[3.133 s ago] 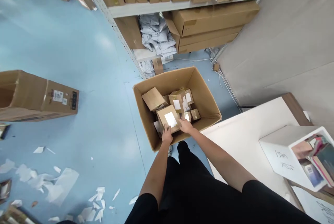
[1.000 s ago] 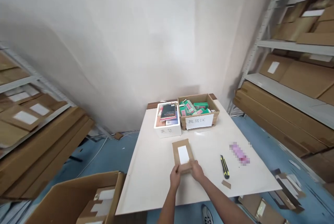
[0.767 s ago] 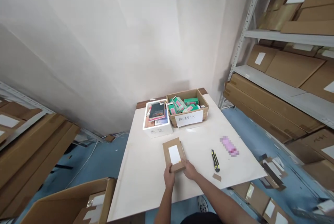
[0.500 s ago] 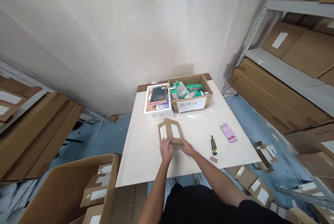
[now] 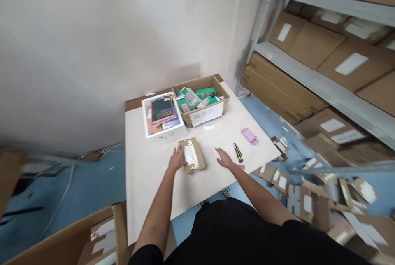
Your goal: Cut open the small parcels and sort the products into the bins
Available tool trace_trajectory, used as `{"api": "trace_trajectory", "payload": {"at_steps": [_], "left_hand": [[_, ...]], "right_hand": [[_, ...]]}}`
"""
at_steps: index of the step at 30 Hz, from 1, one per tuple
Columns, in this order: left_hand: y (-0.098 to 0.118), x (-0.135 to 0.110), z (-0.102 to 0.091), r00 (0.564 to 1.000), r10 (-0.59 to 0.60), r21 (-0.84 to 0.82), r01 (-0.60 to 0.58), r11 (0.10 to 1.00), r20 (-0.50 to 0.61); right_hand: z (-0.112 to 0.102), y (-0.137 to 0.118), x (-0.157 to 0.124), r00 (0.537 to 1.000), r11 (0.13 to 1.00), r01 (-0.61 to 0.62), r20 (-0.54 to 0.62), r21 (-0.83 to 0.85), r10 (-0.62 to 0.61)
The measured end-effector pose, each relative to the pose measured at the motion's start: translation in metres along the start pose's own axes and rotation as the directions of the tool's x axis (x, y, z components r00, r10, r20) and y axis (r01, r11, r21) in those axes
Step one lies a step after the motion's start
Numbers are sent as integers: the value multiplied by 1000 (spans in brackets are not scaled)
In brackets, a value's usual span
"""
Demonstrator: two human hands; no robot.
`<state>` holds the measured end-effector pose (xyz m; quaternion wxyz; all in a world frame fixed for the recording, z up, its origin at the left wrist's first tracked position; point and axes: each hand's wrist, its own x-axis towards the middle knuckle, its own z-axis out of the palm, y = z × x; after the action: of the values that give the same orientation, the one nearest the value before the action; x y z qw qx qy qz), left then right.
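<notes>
A small taped cardboard box [image 5: 199, 156] with a white label lies flat on the white table [image 5: 145, 187]. My left hand [image 5: 177, 159] grips the box along its left side, with the thumb at the near corner. To the right of the box, my right hand [image 5: 224, 159] is off it, fingers stretched out and holding nothing. A black and yellow utility knife [image 5: 238, 152] lies just beyond my right fingers. Farther right is a pink pixelated item [image 5: 249, 136], too blurred to name.
At the back of the table stand a white foam box [image 5: 166, 135] of books and a cardboard carton [image 5: 224, 106] of green and pink packets. Shelves [image 5: 308, 67] with boxes rise at the right. A large open carton [image 5: 120, 224] stands at the lower left. Opened boxes [image 5: 314, 207] litter the floor.
My right hand has let go of the box and moved right, toward the utility knife. The box now lies flat, turned label up. The view has swung to the right.
</notes>
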<state>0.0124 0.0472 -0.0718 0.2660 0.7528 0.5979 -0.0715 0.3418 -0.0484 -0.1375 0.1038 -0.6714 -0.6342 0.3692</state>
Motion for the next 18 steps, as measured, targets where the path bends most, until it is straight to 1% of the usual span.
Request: {"api": "trace_trajectory", "payload": {"at_steps": [2,4,6,9,11,13,15,18], "left_hand": [[-10,19,-8,996,22,72,-29,997,90],[-12,30,-5,991,13,113,-28,993,134],[-10,32,4,991,-10,130,-8,991,133],[3,19,23,993,-47,120,33,992,112],[15,5,36,991,-79,98,69,993,107],[29,-7,48,988,-114,69,107,992,101],[41,-16,57,985,-145,41,142,989,92],[52,-20,62,977,-180,13,180,984,114]], "right_hand": [[-24,20,-3,995,995,-98,-30,-28,97],[-45,46,-9,976,976,-213,-48,-42,211],[-61,73,-16,945,944,-326,-48,-39,325],[-74,108,-21,880,880,-475,-20,-7,475],[-73,124,-19,845,845,-535,-2,6,535],[-66,133,-14,832,832,-555,8,-3,555],[-56,136,-8,814,814,-581,-6,-4,581],[-43,132,0,782,782,-622,-28,42,623]]}}
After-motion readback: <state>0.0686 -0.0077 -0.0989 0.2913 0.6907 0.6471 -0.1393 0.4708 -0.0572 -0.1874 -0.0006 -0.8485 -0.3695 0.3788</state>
